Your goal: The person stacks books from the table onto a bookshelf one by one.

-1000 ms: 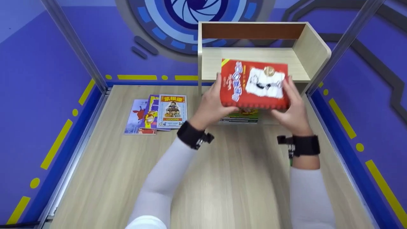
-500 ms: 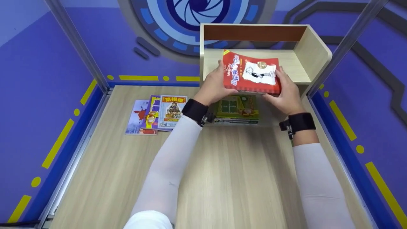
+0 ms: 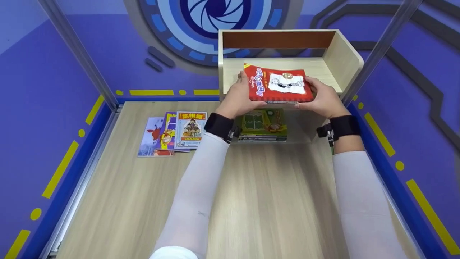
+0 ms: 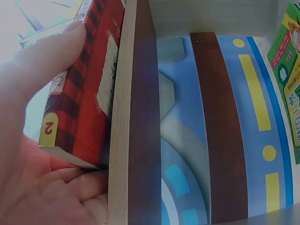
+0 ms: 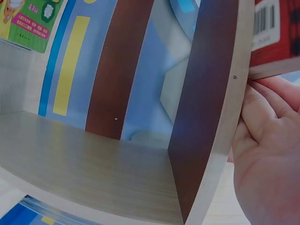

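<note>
A thick red book point(image 3: 277, 86) with a white picture on its cover lies nearly flat at the front of the upper board point(image 3: 284, 62) of the small wooden bookshelf. My left hand point(image 3: 235, 97) grips its left end, the thumb on the plaid spine in the left wrist view and fingers underneath. At the other end my right hand point(image 3: 323, 100) holds it with the thumb at the near edge. In the right wrist view those fingers point(image 5: 262, 105) lie below the book, against the board's front edge. Below, a stack of green-topped books point(image 3: 264, 124) lies on the lower level.
Left of the shelf, three thin books overlap on the table: a yellow-and-white one point(image 3: 191, 131), a purple one point(image 3: 167, 136) and a pale one with a red figure point(image 3: 150, 138). The shelf's side panel point(image 3: 343, 63) rises to the right. Purple walls enclose the table.
Both hands have carried the red book forward to the upper board and lowered it a little over the last half second. The green stack has come into fuller view.
</note>
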The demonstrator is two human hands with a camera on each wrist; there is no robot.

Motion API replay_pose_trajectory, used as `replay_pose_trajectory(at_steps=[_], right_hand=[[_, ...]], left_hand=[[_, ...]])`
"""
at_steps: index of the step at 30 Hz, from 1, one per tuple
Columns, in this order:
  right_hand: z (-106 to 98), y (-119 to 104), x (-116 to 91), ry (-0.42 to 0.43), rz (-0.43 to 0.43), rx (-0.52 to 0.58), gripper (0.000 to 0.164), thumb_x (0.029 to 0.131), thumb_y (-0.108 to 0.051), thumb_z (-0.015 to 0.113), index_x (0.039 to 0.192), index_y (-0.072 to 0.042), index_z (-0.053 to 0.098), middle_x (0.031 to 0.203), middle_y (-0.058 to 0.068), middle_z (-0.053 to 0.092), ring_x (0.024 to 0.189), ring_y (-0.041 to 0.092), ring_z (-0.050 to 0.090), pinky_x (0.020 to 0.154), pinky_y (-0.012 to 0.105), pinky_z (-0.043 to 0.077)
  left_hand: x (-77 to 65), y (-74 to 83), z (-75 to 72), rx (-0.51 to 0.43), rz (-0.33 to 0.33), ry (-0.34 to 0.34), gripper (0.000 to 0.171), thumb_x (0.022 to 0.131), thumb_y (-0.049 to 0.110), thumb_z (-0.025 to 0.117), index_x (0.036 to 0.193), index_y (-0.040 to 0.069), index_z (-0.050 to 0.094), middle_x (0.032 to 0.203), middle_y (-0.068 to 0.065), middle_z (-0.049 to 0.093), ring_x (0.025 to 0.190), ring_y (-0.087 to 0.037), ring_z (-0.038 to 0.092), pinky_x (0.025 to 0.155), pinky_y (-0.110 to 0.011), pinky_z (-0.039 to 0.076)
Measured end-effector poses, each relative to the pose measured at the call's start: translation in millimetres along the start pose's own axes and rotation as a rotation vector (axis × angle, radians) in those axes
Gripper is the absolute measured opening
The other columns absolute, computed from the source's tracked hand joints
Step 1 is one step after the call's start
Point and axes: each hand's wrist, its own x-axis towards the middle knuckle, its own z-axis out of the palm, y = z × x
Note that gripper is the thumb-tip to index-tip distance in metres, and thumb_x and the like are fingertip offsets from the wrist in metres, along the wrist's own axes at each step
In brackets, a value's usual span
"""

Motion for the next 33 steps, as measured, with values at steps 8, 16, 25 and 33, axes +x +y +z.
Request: replay_pose_trajectory(at_steps=[8, 16, 25, 33], right_hand=[[3.5, -0.7, 1.5, -0.001, 0.026, 0.163, 0.106, 0.061, -0.044, 0.085, 0.148, -0.023, 0.029, 0.151, 0.002, 0.036, 0.133, 0.02, 0.04, 0.108, 0.042, 0.036], [0.9, -1.7, 1.9, 0.003, 0.036, 0.165, 0.095, 0.065, -0.038, 0.084, 0.146, -0.019, 0.036, 0.154, 0.002, 0.029, 0.137, 0.018, 0.035, 0.108, 0.036, 0.035], [-0.3, -0.2, 1.2, 0.036, 0.025, 0.115, 0.086, 0.071, -0.043, 0.079, 0.144, -0.019, 0.039, 0.154, 0.001, 0.028, 0.137, 0.017, 0.035, 0.107, 0.035, 0.036], [5.7, -4.5, 2.6, 0.109, 0.071, 0.059, 0.076, 0.075, -0.048, 0.073, 0.141, -0.021, 0.045, 0.152, 0.0, 0.031, 0.137, 0.018, 0.036, 0.107, 0.037, 0.037]], left_hand=[[2.3, 3.0, -2.3, 0.047, -0.044, 0.003, 0.128, 0.067, 0.068, 0.069, 0.15, 0.003, -0.004, 0.157, -0.013, 0.017, 0.141, -0.023, 0.028, 0.111, -0.033, 0.033], [4.2, 9.5, -0.7, 0.129, -0.047, -0.012, 0.121, 0.072, 0.068, 0.063, 0.15, 0.0, 0.001, 0.158, -0.018, 0.006, 0.143, -0.029, 0.02, 0.112, -0.034, 0.03], [10.8, 14.6, 1.5, 0.223, -0.07, -0.017, 0.111, 0.078, 0.07, 0.054, 0.15, -0.001, 0.006, 0.156, -0.023, 0.009, 0.139, -0.03, 0.031, 0.106, -0.032, 0.039], [15.3, 18.6, 8.3, 0.274, -0.128, 0.073, 0.099, 0.081, 0.069, 0.05, 0.151, 0.007, 0.016, 0.154, -0.021, 0.021, 0.129, -0.027, 0.047, 0.096, -0.031, 0.048]])
